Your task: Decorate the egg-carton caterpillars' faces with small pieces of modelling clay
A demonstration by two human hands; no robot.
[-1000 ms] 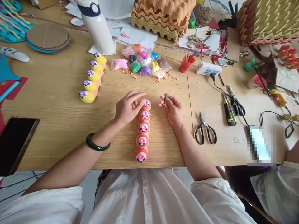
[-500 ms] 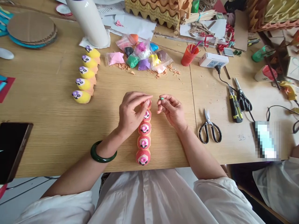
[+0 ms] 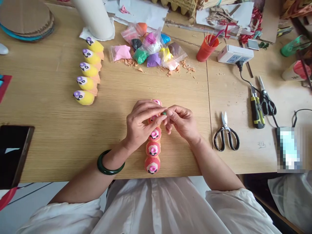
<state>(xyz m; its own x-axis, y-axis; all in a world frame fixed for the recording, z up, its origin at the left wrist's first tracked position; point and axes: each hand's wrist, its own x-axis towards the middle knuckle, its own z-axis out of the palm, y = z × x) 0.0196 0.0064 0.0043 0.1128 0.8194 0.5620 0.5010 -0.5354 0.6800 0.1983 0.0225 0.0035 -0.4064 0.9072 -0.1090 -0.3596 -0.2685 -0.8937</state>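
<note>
- The right hand is narrowly pinched on a tiny green clay bit, held at the fingertips.
- The left hand is curled narrow, its fingers reaching the right hand; whether they touch the bit is hard to tell.
- Both hands meet directly above a line of pink-painted cups, which keeps the work over them; the hands hide the foremost cups.
- Ahead of the hands, bagged coloured clay lies within reach on the worktop.
- Left of the hands, yellow cups stand in a row.
- Right of them lie scissors.
</note>
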